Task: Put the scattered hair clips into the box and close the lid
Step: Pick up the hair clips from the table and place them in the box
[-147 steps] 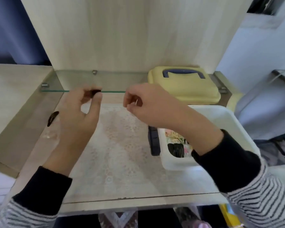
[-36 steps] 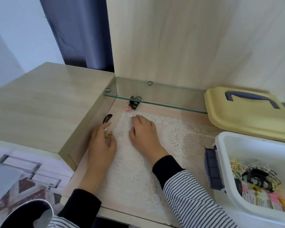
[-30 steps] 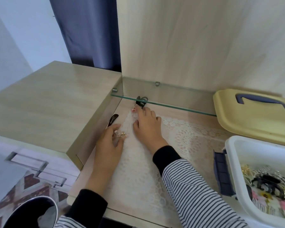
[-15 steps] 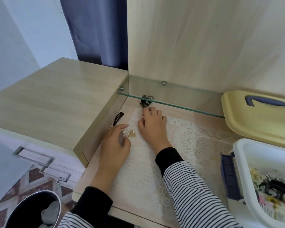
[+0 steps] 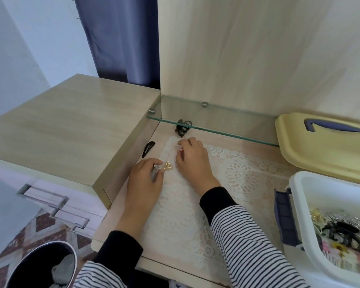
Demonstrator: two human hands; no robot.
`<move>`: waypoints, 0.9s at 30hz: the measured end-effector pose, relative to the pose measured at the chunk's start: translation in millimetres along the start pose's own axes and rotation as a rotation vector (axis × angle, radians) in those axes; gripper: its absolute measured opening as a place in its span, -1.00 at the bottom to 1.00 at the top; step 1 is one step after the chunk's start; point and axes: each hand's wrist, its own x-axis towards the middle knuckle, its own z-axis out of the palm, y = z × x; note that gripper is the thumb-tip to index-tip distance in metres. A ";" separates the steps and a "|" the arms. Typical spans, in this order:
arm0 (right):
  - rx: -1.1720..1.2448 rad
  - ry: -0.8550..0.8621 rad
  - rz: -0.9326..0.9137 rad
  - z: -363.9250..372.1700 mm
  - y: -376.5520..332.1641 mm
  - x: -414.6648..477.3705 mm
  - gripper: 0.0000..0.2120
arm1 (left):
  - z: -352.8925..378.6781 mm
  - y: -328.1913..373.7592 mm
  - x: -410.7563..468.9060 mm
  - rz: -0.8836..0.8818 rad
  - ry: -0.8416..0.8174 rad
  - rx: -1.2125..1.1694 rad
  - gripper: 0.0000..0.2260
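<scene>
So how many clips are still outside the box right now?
4 visible, maybe more hidden: black claw clip under the glass shelf; black snap clip by the left wall; gold clip and a clear one at the left hand.

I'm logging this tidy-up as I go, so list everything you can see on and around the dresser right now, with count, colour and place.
gold claw clip: 1, gold, on the lace mat at the left fingertips
clear clip: 1, transparent, in the left hand
black snap clip: 1, black, on bare wood left of the mat
black claw clip: 1, black, at the back under the glass shelf
glass shelf: 1, clear, across the back
lace mat: 1, white, centre
box: 1, white, far right, open, holding a heap of clips
lid: 1, yellow with blue handle, behind the box
left hand: 1, holding the clear clip
right hand: 1, fingers curled on the mat around something small and reddish, mostly hidden
</scene>
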 end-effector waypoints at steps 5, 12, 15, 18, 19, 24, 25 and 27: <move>0.016 -0.016 -0.008 -5.8 3.2 -11.9 -0.83 | 1.3 -2.3 -0.3 0.033 -0.005 0.022 -0.82; 0.086 -0.031 0.009 -19.0 2.9 -33.2 -0.88 | 5.6 -4.3 -0.6 0.143 -0.033 0.161 -0.75; 0.096 -0.041 0.019 -24.2 -1.1 -46.6 -0.90 | 9.6 -5.4 -1.1 0.168 -0.051 0.263 -0.71; 0.115 -0.056 0.046 -33.9 -3.7 -55.4 -0.91 | 9.5 -5.0 0.2 0.208 -0.067 0.326 -0.71; 0.124 -0.059 0.055 -38.6 -4.9 -57.0 -0.91 | 8.6 -6.0 1.4 0.223 -0.070 0.338 -0.71; 0.109 0.011 0.012 -75.9 -14.7 -62.5 -0.92 | -0.4 16.9 7.1 0.141 -0.109 0.209 -0.77; 0.088 0.022 -0.022 -84.9 -17.4 -63.2 -0.94 | -1.7 24.1 7.2 0.117 -0.099 0.178 -0.81; 0.046 0.059 -0.090 -107.5 -20.8 -65.5 -0.94 | -1.0 41.6 5.3 0.141 -0.065 0.138 -0.87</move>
